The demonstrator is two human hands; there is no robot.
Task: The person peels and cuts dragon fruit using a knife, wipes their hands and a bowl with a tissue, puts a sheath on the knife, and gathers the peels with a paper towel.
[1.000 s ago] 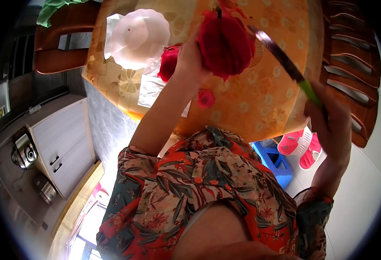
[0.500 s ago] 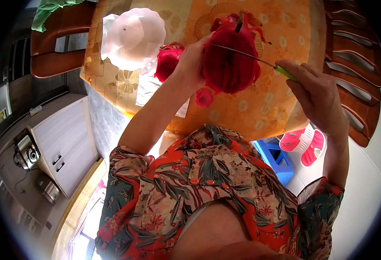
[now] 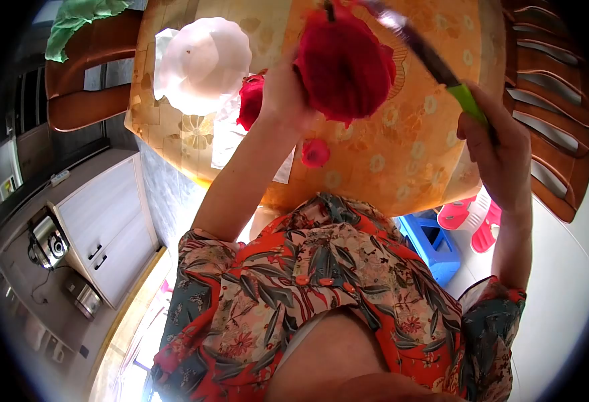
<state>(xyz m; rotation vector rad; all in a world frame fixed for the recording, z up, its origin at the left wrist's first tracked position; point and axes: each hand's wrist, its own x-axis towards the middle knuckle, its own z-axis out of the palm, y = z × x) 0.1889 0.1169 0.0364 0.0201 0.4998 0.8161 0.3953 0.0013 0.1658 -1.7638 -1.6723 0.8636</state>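
My left hand (image 3: pixel 286 94) grips a large red dragon fruit (image 3: pixel 346 67) from its left side, raised over the table; its fingertips are hidden behind the fruit. In my right hand (image 3: pixel 498 137) is a knife (image 3: pixel 421 50) with a green handle, its blade pointing up and left, apart from the fruit. Left of my left wrist lies a second red fruit (image 3: pixel 250 102), partly hidden. A small round red piece (image 3: pixel 315 153) rests on the tablecloth below the held fruit.
A pale scalloped bowl (image 3: pixel 204 65) stands at the table's upper left, near white paper (image 3: pixel 224 137). The patterned tablecloth (image 3: pixel 401 151) covers the table. Wooden chairs (image 3: pixel 552 110) line the right side. A blue stool (image 3: pixel 431 248) and pink-white slippers (image 3: pixel 472 218) are on the floor.
The knife was across the held fruit half a second ago; now it is lifted off, up and to the right. The held fruit has shifted up and left with my left hand.
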